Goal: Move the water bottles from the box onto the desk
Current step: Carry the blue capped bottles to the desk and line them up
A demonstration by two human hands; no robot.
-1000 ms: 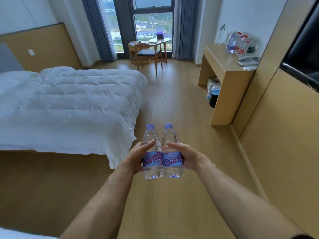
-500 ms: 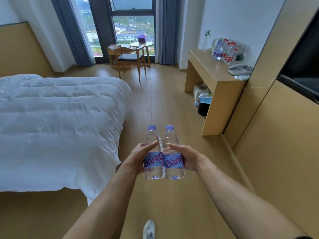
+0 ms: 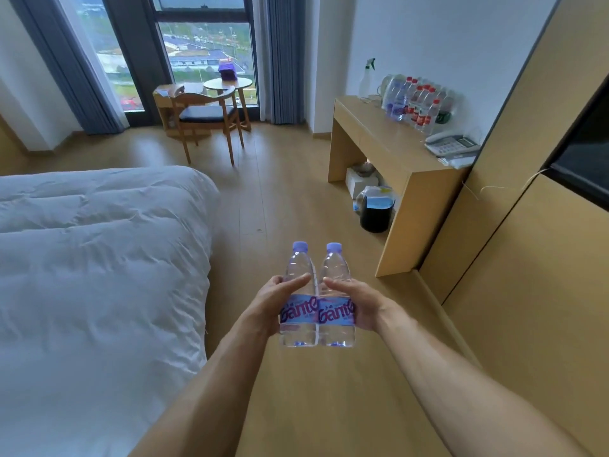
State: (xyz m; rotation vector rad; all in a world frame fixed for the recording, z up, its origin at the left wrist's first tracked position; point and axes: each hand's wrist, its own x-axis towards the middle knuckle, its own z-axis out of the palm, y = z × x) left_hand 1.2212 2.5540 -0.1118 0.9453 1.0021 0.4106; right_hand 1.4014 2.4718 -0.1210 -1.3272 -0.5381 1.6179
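Plainly full and so fairly heavy, the two water bottles (image 3: pixel 316 301), upright and touching in mid-air well short of the desk (image 3: pixel 389 150), are gripped at their labelled waists, left hand (image 3: pixel 273 303) and right hand (image 3: pixel 357 303) each wrapping one slick, squeezable plastic body.

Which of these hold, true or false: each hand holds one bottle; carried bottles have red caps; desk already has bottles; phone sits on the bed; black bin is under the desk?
1. Each hand holds one water bottle: true; the left hand grips the left bottle, the right hand the right bottle.
2. Carried bottles have red caps: false; both caps are light purple.
3. The desk already has bottles: true.
4. The telephone sits on the bed: false; it is on the desk.
5. The black bin is under the desk: true.
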